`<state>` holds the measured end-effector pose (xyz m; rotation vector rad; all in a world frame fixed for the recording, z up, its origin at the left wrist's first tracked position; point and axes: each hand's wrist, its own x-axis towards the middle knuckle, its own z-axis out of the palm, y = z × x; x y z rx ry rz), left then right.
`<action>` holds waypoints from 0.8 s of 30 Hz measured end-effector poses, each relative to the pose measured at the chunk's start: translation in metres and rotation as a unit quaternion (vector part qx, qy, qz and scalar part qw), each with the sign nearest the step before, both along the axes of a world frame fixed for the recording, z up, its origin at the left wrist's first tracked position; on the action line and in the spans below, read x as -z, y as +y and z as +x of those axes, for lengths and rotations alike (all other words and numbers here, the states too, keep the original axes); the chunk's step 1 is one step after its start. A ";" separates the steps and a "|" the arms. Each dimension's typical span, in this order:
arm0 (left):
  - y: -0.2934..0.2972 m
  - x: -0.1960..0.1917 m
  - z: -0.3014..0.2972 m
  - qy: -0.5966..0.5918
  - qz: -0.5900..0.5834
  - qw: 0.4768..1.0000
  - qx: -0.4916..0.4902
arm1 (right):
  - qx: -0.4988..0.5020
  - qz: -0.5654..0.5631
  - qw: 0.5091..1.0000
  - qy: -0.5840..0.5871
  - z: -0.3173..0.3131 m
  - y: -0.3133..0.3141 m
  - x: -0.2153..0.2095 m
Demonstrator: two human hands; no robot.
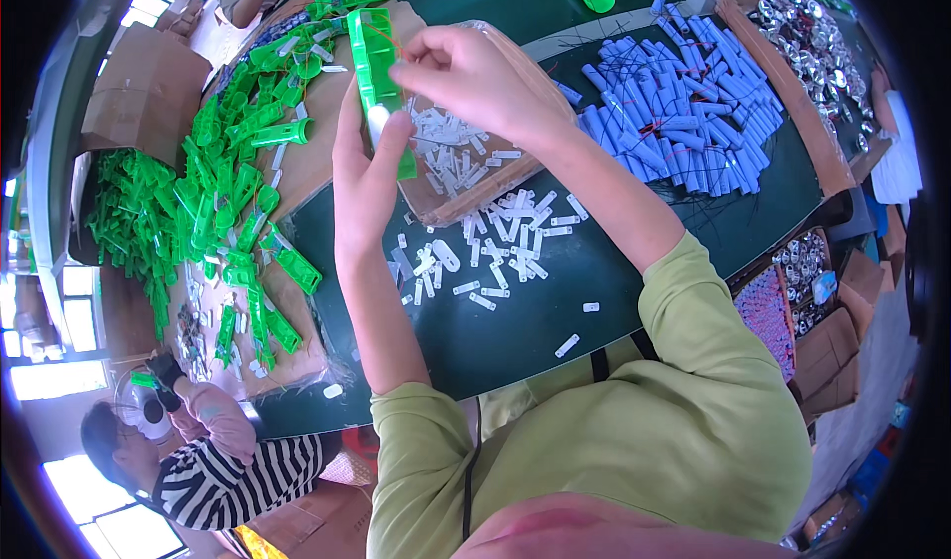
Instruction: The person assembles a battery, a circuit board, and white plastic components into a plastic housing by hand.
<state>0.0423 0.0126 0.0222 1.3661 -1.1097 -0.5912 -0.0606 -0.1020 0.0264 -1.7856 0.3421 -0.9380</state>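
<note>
Grn plastic housing (372, 63), long, hollow, tilted, in L hand (365, 180)

No legible text or numbers.

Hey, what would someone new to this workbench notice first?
Probably the bright green casing at upper centre, held in the left hand with the right hand at its edge. Next, likely the heap of blue cylinders on the right of the dark green table, and the jumble of more green casings along the left.
</note>
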 end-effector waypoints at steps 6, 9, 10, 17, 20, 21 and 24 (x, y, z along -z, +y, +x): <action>-0.004 0.005 -0.001 -0.010 -0.011 1.000 -0.016 | -0.009 0.139 0.990 -0.034 0.002 -0.001 0.000; -0.008 0.006 0.001 0.022 -0.068 0.993 -0.092 | -0.052 0.074 0.996 -0.023 0.020 0.011 0.024; -0.008 0.010 0.006 0.022 -0.068 0.993 -0.094 | -0.016 0.012 0.999 -0.027 0.025 0.019 0.030; -0.011 0.018 0.013 0.093 -0.053 0.983 -0.149 | 0.159 -0.262 0.951 -0.046 0.038 0.037 0.044; -0.011 0.018 0.018 0.140 -0.071 0.983 -0.095 | 0.179 -0.306 0.932 -0.080 0.040 0.039 0.043; -0.011 0.016 0.018 0.151 -0.074 0.982 -0.090 | 0.186 -0.316 0.925 -0.094 0.040 0.039 0.044; -0.008 0.012 0.014 0.171 -0.073 0.979 -0.086 | 0.197 -0.355 0.907 -0.111 0.040 0.039 0.044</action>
